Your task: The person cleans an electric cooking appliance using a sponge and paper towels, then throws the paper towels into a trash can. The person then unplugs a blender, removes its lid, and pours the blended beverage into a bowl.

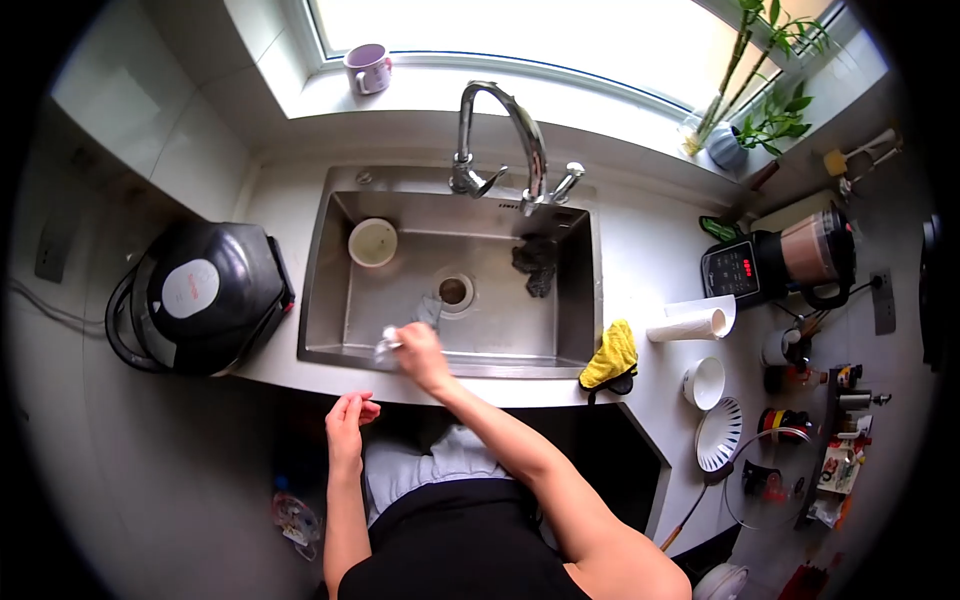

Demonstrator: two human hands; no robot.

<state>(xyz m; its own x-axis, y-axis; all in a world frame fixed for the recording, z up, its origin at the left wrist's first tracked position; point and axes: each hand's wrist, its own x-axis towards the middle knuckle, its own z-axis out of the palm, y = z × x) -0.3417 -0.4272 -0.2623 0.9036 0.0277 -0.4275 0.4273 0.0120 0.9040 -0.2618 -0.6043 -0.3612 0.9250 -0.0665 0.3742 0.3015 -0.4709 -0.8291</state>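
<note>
My right hand [420, 355] is closed on a crumpled white cloth or tissue [387, 346] at the front left edge of the steel sink [400, 290]. My left hand [349, 415] hangs just in front of the counter edge, its fingers bent together; whether anything is in them is hidden. Inside the sink, a greyish wet piece [429, 310] lies beside the drain [453, 291]. A small white bowl [373, 242] stands in the back left corner. Dark crumpled material [536, 264] rests at the right side of the basin. Above the sink rises a chrome faucet [530, 130].
Left of the sink stands a black cooker [205, 298]. On the right are a yellow cloth [613, 358], a paper roll [690, 325], a white bowl [704, 383], a striped plate [719, 434] and a blender [800, 258]. A mug [368, 70] and plants [740, 130] occupy the windowsill.
</note>
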